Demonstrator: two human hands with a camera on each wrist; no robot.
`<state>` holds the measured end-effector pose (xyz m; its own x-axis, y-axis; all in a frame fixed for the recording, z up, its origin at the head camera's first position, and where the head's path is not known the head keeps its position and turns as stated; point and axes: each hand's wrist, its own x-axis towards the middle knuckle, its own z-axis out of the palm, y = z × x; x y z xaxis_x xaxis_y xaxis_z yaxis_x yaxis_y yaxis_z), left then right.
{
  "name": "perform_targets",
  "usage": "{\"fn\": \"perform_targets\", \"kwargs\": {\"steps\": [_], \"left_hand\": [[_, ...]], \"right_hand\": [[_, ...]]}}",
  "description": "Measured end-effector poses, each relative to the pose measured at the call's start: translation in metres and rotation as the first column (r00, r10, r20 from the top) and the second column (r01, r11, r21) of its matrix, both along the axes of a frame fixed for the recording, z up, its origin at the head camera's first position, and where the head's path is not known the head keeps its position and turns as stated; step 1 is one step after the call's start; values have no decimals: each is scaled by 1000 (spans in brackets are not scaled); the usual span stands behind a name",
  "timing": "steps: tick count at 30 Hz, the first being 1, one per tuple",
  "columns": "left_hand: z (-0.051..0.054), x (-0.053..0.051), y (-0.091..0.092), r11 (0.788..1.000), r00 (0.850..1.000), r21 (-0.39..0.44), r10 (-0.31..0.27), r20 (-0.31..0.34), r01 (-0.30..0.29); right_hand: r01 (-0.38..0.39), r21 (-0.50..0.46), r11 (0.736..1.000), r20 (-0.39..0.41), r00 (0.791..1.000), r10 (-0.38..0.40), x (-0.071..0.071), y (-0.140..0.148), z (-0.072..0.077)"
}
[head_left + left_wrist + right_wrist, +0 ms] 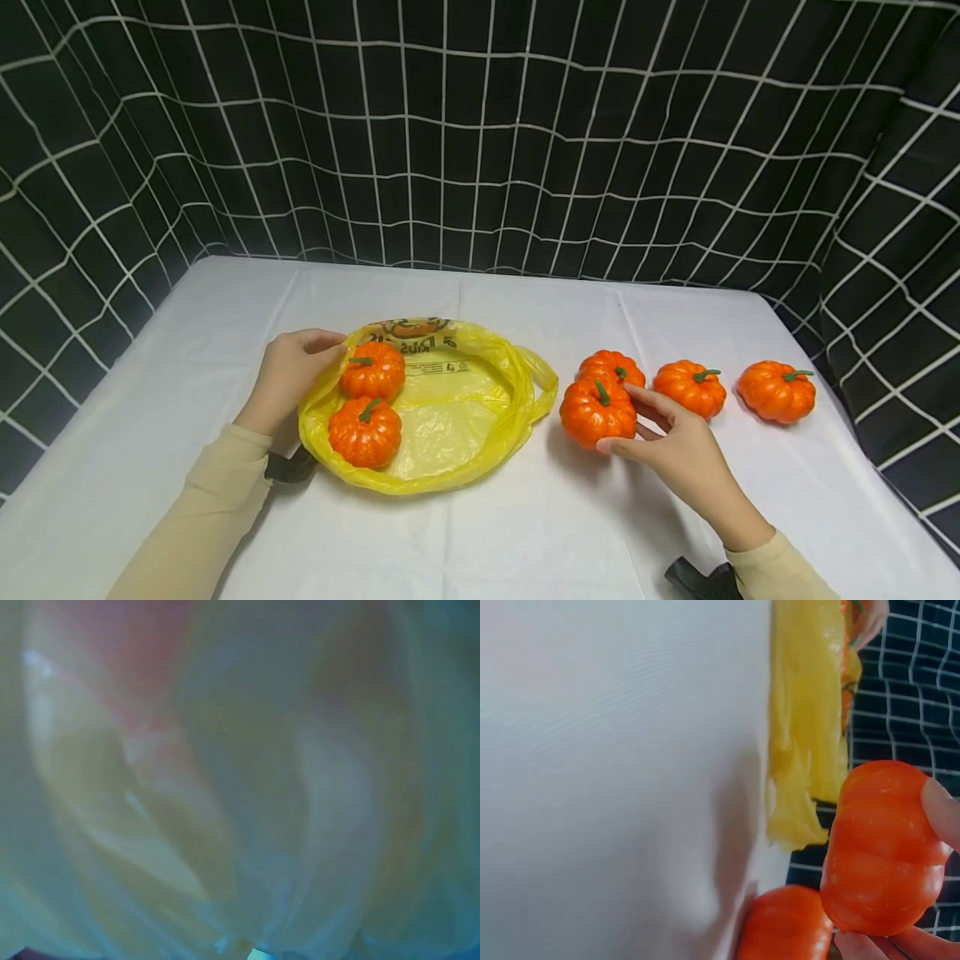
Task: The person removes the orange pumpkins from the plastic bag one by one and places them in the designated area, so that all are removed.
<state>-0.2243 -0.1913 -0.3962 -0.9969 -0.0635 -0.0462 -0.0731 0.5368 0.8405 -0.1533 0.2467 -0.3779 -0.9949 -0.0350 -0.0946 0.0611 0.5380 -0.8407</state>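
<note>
A yellow plastic bag (450, 467) lies with its mouth spread wide. Two small orange pumpkins with green stems, one farther back (375, 373) and one nearer (366, 435), sit inside its left part. At the bag's left rim, my left hand (288, 375) grips the plastic; its fingertips are partly hidden. My right hand (678, 446) holds another small pumpkin (596, 414) between thumb and fingers, raised off the table, as the right wrist view also shows (885, 851). Only blurred, translucent bag plastic (262, 787) fills the left wrist view.
Three more pumpkins stand on the white-covered table (360, 550): one partly hidden behind the held one (611, 363), one right of it (688, 388) and one farthest right (776, 392). Black cloth with a white grid (480, 150) encloses the back and sides.
</note>
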Motion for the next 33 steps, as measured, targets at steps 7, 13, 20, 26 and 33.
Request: {"fn": "perform_targets", "kwargs": {"steps": [7, 13, 20, 26, 33], "left_hand": [[0, 0, 1, 1000, 1000, -6, -1, -15, 1], [-1, -1, 1, 1000, 1000, -2, 3, -7, -3], [-2, -1, 0, 1000, 1000, 0, 1, -10, -1], [-2, -1, 0, 1000, 1000, -7, 3, -14, -3], [-2, -1, 0, 1000, 1000, -2, 0, -13, 0]], "right_hand": [[13, 52, 999, 32, 999, -15, 3, 11, -7], [22, 86, 996, 69, 997, -28, 6, 18, -15], [44, 107, 993, 96, 994, -54, 11, 24, -20], [52, 118, 992, 126, 990, -67, 15, 28, -21], [58, 168, 984, 139, 987, -81, 19, 35, -21]]}}
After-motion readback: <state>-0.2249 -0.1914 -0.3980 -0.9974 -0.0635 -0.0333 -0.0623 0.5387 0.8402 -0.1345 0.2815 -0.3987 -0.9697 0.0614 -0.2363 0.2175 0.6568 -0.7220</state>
